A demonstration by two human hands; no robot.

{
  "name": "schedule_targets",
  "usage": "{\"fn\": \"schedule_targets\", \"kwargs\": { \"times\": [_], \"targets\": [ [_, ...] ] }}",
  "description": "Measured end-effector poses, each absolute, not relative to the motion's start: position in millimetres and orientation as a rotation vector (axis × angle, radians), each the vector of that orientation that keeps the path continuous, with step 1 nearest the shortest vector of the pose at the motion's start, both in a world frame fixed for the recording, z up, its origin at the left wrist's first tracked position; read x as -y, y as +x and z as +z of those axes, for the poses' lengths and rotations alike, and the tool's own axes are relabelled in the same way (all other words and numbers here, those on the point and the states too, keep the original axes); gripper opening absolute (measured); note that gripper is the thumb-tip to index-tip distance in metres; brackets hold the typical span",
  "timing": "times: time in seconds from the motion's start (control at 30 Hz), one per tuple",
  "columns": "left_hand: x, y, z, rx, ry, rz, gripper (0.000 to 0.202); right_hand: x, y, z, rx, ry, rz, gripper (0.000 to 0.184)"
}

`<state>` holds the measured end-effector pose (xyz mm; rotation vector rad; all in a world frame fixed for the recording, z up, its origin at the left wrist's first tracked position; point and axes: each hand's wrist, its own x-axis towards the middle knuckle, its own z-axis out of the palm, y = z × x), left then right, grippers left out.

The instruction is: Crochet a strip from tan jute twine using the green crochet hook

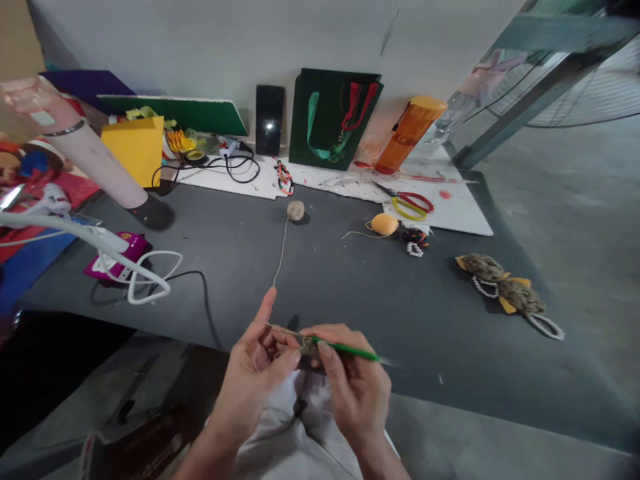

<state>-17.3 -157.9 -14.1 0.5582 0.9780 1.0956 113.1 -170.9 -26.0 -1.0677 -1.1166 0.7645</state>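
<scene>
Green and slender, the hook (350, 349) is resting in the right hand (359, 380), whose thumb is pressing on its near side while the fingers are curling over from the far side. One end is pointing right, past the knuckles, and the other is meeting the grey-brown piece (309, 348). The left hand (253, 367) is pinching that piece between thumb and bent fingers, just beside the right fingertips, while its forefinger is extending forward, nearly straight. Yarn (283, 250) is running from that forefinger to a beige ball (295, 211), which is sitting on the table (240, 253) well ahead of both hands. The wrists are angling inward, so the hands are nearly meeting around the piece, close to the table's near edge. Both forearms (213, 437) are reaching up from the bottom of the view, on either side of pale clothing (300, 443). Farther off to the right, an orange ball (385, 224) is lying near the scissors (417, 205), well apart from either hand.
</scene>
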Motion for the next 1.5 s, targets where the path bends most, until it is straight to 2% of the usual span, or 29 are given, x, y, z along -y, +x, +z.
{"fn": "schedule_targets", "kwargs": {
  "times": [0.07, 0.13, 0.33, 0.53, 0.87, 1.1, 1.5],
  "targets": [
    [158.8, -15.0, -13.7, -0.963, 0.574, 1.119, 0.096, 173.2, 113.9, -30.9, 1.293, -1.035, 0.536, 0.032],
    [159.2, -12.8, -13.1, -0.960, 0.577, 1.110, 0.093, 174.8, 111.4, -35.2, 1.259, -1.021, 0.500, 0.039],
    [158.9, -11.6, -11.9, -0.994, 0.528, 1.109, 0.089, 170.7, 102.4, -35.9, 0.693, -0.956, 1.006, 0.002],
    [156.6, -16.2, -17.9, -0.979, 0.530, 1.084, 0.083, 166.8, 102.0, -31.0, 0.578, -0.956, 1.132, 0.015],
    [152.0, -20.0, -11.5, -0.962, 0.538, 1.064, 0.072, 162.3, 103.2, -29.1, 0.473, -0.874, 1.259, 0.018],
    [150.9, -22.6, -13.6, -0.953, 0.583, 1.087, 0.063, 162.0, 107.1, -25.3, 0.513, -0.989, 1.230, 0.027],
    [150.3, -23.0, -15.7, -0.938, 0.589, 1.093, 0.056, 160.1, 113.3, -26.0, 0.516, -0.945, 1.258, 0.024]
  ]
}}
